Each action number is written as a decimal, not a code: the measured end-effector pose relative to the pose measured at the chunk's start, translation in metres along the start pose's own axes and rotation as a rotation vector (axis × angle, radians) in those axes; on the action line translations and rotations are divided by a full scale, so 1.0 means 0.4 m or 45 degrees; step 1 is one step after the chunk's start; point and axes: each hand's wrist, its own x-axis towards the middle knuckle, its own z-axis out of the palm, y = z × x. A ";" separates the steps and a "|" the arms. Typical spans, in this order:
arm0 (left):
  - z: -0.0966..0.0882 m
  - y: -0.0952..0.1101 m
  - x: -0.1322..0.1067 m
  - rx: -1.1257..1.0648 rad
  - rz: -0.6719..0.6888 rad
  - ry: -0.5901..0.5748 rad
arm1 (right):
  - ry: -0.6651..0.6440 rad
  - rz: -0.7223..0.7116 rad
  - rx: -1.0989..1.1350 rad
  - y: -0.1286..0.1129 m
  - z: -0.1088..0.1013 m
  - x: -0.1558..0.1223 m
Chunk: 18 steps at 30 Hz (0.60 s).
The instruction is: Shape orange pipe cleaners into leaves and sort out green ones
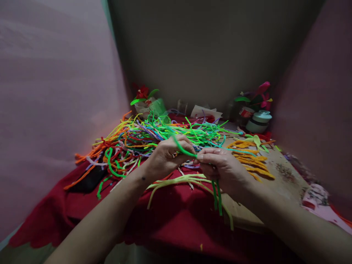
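My left hand (pixel 165 156) and my right hand (pixel 220 167) meet above a red cloth (pixel 176 216). Both pinch the same green pipe cleaner (pixel 183 149). It arcs from the left fingers across to the right fingertips. More green stems (pixel 217 200) hang down below my right palm. A pale yellow-green bundle of pipe cleaners (pixel 181 180) lies on the cloth just under my hands. Behind them spreads a big tangled pile of pipe cleaners (pixel 137 141) in green, orange, yellow, purple and white.
Orange pipe cleaner pieces (pixel 253 159) lie on a brown board (pixel 277 179) at the right. A white lidded jar (pixel 258 121) and pink and red craft flowers (pixel 261 96) stand at the back right. Another red flower in a cup (pixel 143 97) is at the back left. Pink walls close both sides.
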 end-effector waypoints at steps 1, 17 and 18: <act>-0.002 -0.002 0.000 -0.009 0.036 -0.016 | -0.031 0.051 0.052 -0.002 -0.001 0.001; -0.028 0.030 0.004 0.001 0.133 -0.178 | -0.278 0.234 0.199 -0.021 0.004 -0.017; -0.030 0.030 0.003 0.011 0.155 -0.185 | -0.257 0.232 0.186 -0.021 0.004 -0.017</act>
